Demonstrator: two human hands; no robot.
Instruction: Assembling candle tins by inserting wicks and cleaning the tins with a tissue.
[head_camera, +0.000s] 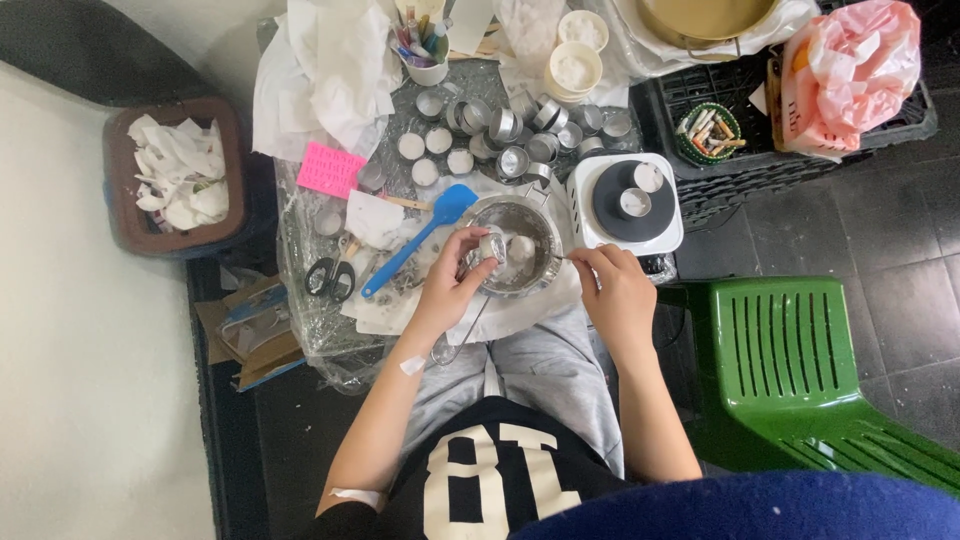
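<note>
Holding a small metal candle cup (492, 247) over the steel bowl (540, 262), the left hand (448, 283) grips it between thumb and fingertips, tilted toward the bowl's middle. Right hand (618, 292) is closed around a thin metal tool (562, 259) whose tip reaches over the bowl's right rim; the tool's kind cannot be told at this size.

Head view, single frame. Bowl sits at the near edge of the small covered table (300, 300), just beside the person's knees. A white lump (522, 245) lies inside the bowl, right of the held cup.

Step in hand, as judged: clearing the cup's contents into the bowl. Next move likely calls for steadying the cup while the tool tip works inside it.

Surroundings: blue spatula (420, 237) left of the bowl, scissors (331, 277) further left, cluster of empty metal cups (520, 135) on the far side, white hot plate (627, 200) to the right carrying two cups. Green plastic chair (800, 360) stands at right.
</note>
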